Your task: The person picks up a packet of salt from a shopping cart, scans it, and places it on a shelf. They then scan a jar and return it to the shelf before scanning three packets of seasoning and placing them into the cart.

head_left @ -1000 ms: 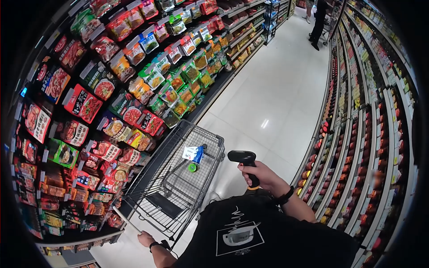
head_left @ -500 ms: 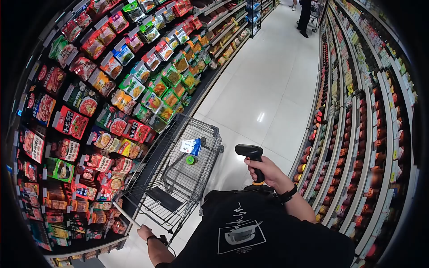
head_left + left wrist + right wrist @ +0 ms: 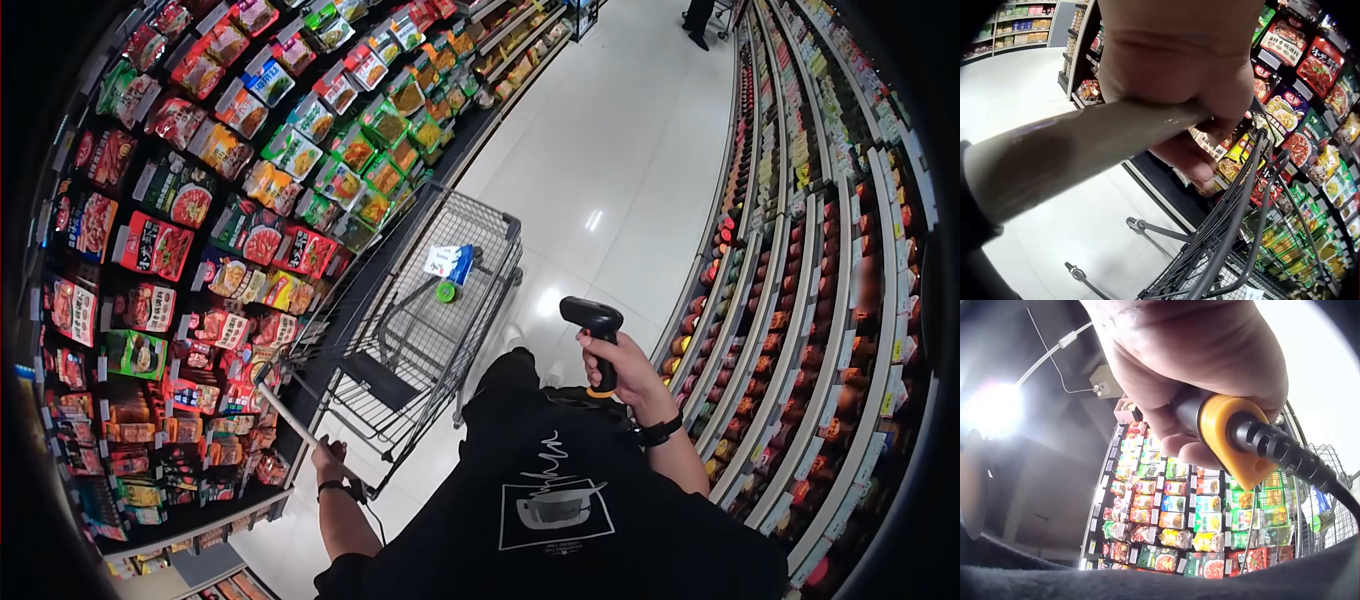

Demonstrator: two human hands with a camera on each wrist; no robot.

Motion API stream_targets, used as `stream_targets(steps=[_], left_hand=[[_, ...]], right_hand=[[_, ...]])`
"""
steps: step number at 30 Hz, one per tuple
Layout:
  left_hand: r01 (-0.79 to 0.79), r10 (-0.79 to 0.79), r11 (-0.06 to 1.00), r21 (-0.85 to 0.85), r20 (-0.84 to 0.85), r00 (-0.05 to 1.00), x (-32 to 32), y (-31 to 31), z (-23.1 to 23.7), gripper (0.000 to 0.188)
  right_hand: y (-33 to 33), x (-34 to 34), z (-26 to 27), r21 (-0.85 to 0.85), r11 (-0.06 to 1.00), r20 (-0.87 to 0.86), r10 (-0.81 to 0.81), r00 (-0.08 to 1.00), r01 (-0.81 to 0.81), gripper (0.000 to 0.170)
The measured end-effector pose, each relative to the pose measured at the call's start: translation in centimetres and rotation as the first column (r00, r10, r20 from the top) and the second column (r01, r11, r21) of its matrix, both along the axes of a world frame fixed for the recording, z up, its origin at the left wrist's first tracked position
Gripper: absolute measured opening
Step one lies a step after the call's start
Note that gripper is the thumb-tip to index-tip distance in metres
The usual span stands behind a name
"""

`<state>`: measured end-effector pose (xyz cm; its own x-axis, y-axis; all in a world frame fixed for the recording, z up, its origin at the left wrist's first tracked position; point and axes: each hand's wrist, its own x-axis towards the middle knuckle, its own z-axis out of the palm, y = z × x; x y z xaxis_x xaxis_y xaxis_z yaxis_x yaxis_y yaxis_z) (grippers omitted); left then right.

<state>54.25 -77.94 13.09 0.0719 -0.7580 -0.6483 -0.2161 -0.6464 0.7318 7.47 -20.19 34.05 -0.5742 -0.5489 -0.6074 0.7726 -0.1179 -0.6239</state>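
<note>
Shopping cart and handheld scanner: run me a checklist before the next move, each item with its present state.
1. Left grip round the handle of the shopping cart: ok.
2. Right grip holding the scanner: ok.
3. Cable free of snags: cannot tell; it leaves the right wrist view.
4. Blue-and-white packet and green-topped item inside the cart: ok.
5. Cart clear of the left-hand shelf: cannot tell; they overlap in the head view.
6. Aisle without people: not ok; a person stands at the far end.
</note>
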Motion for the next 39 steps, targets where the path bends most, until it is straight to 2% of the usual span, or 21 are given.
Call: stream_targets(steps=[6,7,8,13,14,20,21,25,35,39], left_hand=[[0.175,-0.163,0.984,0.045,-0.197,0.967,-4.1,0.8,0.9,0.026],[0.174,-0.167,0.984,0.031,-0.163,0.972,-5.2,0.2,1.9,0.027],[0.192,-0.188,0.981,0.010,-0.171,0.967,-5.6,-0.1,1.1,0.027],[0.206,-0.204,0.972,-0.113,0.029,0.979,-9.6,0.2,1.3,0.030],[0.202,-0.200,0.974,-0.103,0.036,0.979,-10.7,-1.0,2.6,0.030],[0.230,-0.219,0.956,-0.183,0.078,0.973,-14.9,-1.2,3.0,0.032],[0.225,-0.215,0.960,-0.169,0.080,0.973,-15.7,-2.9,3.3,0.029],[0.240,-0.218,0.937,-0.253,0.110,0.970,-17.6,-3.1,2.7,0.024],[0.305,-0.209,0.896,-0.323,0.300,0.931,-21.8,-3.7,4.1,0.034],[0.302,-0.203,0.896,-0.327,0.304,0.931,-22.4,-3.3,4.0,0.035]], right_hand=[[0.8,0.4,-0.5,0.010,0.998,-0.020,-0.060,0.998,0.061,0.025],[-0.3,-0.4,1.2,0.028,0.998,-0.020,-0.053,0.998,0.053,0.025],[-0.1,-0.5,0.9,0.036,0.998,-0.022,-0.052,0.998,0.053,0.025],[-1.0,-1.1,0.9,0.040,0.998,-0.033,-0.037,0.999,0.038,0.026],[-3.2,-2.2,3.1,0.072,0.997,-0.024,-0.020,1.000,0.022,0.026],[-4.0,-2.9,2.6,0.089,0.996,-0.031,0.005,0.999,-0.002,0.027],[-5.9,-4.0,4.1,0.109,0.994,-0.020,0.008,1.000,-0.006,0.027],[-6.4,-4.8,3.9,0.107,0.994,-0.031,0.007,0.999,-0.004,0.027],[-8.9,-7.1,4.7,0.130,0.992,-0.001,-0.001,1.000,0.001,0.024],[-8.8,-7.8,4.0,0.116,0.993,-0.008,-0.013,1.000,0.014,0.024]])
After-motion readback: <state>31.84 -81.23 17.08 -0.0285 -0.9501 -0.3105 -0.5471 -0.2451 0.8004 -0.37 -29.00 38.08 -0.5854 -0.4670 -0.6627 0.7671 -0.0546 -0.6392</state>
